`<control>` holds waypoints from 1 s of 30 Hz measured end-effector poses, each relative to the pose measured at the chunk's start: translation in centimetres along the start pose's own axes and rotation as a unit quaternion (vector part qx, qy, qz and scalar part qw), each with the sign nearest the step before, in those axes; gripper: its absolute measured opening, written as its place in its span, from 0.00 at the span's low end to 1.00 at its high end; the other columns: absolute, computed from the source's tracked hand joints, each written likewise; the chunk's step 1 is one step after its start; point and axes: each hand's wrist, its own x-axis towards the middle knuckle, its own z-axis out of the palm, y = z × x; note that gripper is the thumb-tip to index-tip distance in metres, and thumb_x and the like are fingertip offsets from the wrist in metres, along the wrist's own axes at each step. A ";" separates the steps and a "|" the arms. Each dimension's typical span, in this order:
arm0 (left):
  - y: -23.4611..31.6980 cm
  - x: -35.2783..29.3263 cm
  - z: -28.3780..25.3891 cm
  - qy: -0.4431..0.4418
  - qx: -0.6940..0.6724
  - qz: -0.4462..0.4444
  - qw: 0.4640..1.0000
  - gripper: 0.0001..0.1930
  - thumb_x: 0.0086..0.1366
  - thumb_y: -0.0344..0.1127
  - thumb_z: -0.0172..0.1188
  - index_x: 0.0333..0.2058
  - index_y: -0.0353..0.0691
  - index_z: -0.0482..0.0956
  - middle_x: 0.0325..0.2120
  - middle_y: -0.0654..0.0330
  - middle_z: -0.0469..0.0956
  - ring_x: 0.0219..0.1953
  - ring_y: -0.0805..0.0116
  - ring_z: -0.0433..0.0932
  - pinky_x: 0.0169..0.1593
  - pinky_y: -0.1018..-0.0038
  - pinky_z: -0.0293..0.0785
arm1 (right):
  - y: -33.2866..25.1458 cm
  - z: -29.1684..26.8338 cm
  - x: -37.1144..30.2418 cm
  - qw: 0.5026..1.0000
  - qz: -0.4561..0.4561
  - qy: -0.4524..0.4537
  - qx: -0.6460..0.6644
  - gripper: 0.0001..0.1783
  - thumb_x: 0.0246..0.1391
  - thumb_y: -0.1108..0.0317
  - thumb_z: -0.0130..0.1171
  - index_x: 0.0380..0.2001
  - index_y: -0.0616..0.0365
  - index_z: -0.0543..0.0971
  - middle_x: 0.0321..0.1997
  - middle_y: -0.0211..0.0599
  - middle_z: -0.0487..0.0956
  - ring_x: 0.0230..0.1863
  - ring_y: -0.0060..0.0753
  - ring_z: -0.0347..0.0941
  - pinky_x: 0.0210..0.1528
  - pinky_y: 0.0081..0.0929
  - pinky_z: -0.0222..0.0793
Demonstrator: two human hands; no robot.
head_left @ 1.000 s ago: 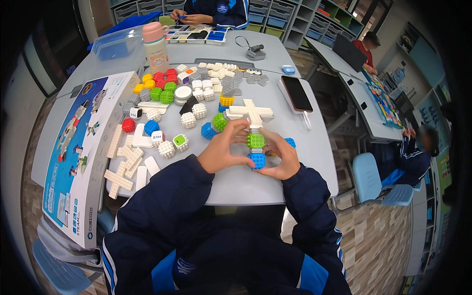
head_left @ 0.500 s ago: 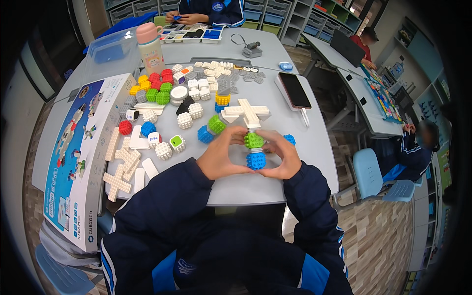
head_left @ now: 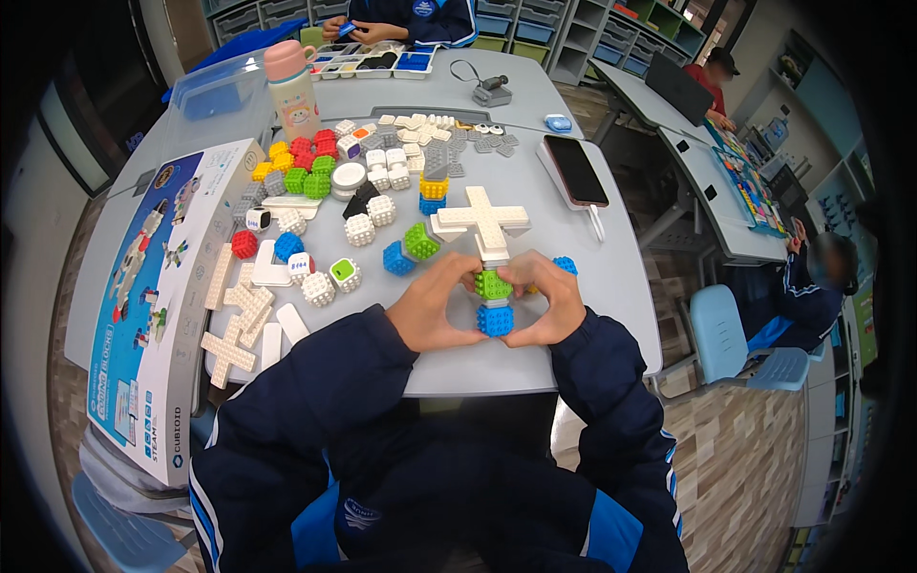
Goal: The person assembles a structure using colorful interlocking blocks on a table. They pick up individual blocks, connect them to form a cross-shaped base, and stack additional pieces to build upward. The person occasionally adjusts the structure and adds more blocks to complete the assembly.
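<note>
Both of my hands close round the near leg of a building-block model [head_left: 484,222], which has a white cross-shaped top. This leg is a green cube block [head_left: 493,285] joined to a blue cube block [head_left: 495,320]. My left hand [head_left: 437,304] grips it from the left, and my right hand [head_left: 544,301] from the right. Another leg points left, made of a green block [head_left: 420,241] and a blue block [head_left: 398,258]. At the far side are a yellow block [head_left: 434,187] and a grey piece. A blue block [head_left: 565,265] shows partly behind my right hand.
Loose coloured cube blocks [head_left: 315,177] and white plates [head_left: 250,310] lie to the left. A blue-and-white box [head_left: 153,306] stands at the left edge, near a pink-lidded bottle [head_left: 291,91]. A phone [head_left: 575,172] lies at the right. Across the table, a person's hands [head_left: 358,31] hold something blue.
My hands stay round the near leg, with the fingers shifted slightly round the green block. The white cross top looks turned a little and straighter.
</note>
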 end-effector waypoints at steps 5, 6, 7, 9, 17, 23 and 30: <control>0.0 -0.1 0.1 0.004 0.012 0.018 1.000 0.43 0.43 0.30 0.80 0.58 0.33 0.65 0.46 0.51 0.73 0.44 0.59 0.78 0.50 0.68 0.77 | 0.2 0.0 0.0 1.000 -0.013 -0.005 -0.002 0.40 0.23 0.72 0.76 0.50 0.59 0.78 0.42 0.37 0.74 0.33 0.32 0.73 0.35 0.25 0.73; -0.1 -0.1 0.1 0.001 0.016 0.020 1.000 0.42 0.44 0.31 0.79 0.58 0.33 0.65 0.45 0.51 0.72 0.44 0.59 0.78 0.49 0.68 0.77 | 0.3 0.0 0.0 1.000 -0.015 -0.005 -0.002 0.40 0.23 0.71 0.76 0.50 0.59 0.78 0.42 0.37 0.74 0.34 0.32 0.73 0.35 0.25 0.73; -0.1 -0.1 0.1 -0.001 0.019 0.021 1.000 0.42 0.45 0.31 0.79 0.57 0.34 0.65 0.44 0.52 0.71 0.44 0.60 0.78 0.49 0.69 0.76 | 0.4 0.1 -0.1 1.000 -0.020 -0.005 -0.005 0.40 0.23 0.71 0.76 0.50 0.59 0.78 0.42 0.37 0.74 0.34 0.32 0.73 0.35 0.25 0.74; -0.1 -0.1 0.1 -0.006 0.022 0.022 1.000 0.41 0.46 0.32 0.78 0.57 0.34 0.65 0.44 0.53 0.71 0.44 0.60 0.77 0.48 0.69 0.75 | 0.6 0.1 -0.1 1.000 -0.029 -0.004 -0.011 0.40 0.23 0.71 0.76 0.50 0.60 0.78 0.42 0.37 0.73 0.34 0.33 0.74 0.35 0.25 0.74; -0.6 0.2 0.0 0.013 -0.019 0.000 1.000 0.41 0.46 0.28 0.77 0.58 0.36 0.63 0.47 0.52 0.71 0.48 0.59 0.77 0.54 0.66 0.75 | 0.1 0.3 0.1 1.000 -0.013 -0.004 -0.004 0.44 0.29 0.76 0.73 0.58 0.57 0.73 0.52 0.41 0.73 0.42 0.37 0.75 0.46 0.29 0.74; -0.8 0.4 -0.1 0.007 -0.070 -0.051 0.996 0.45 0.46 0.27 0.79 0.59 0.34 0.60 0.53 0.51 0.70 0.56 0.60 0.76 0.60 0.63 0.74 | -0.7 0.2 0.3 0.998 0.028 -0.018 0.056 0.48 0.35 0.79 0.72 0.64 0.54 0.67 0.62 0.42 0.68 0.56 0.39 0.70 0.51 0.31 0.73; -0.3 0.5 0.5 0.027 -0.205 -0.122 0.971 0.45 0.47 0.29 0.79 0.59 0.36 0.59 0.59 0.50 0.66 0.63 0.60 0.68 0.65 0.58 0.67 | -0.6 0.2 0.1 0.983 0.080 -0.003 0.167 0.50 0.39 0.76 0.73 0.69 0.56 0.63 0.66 0.40 0.65 0.65 0.35 0.65 0.54 0.31 0.71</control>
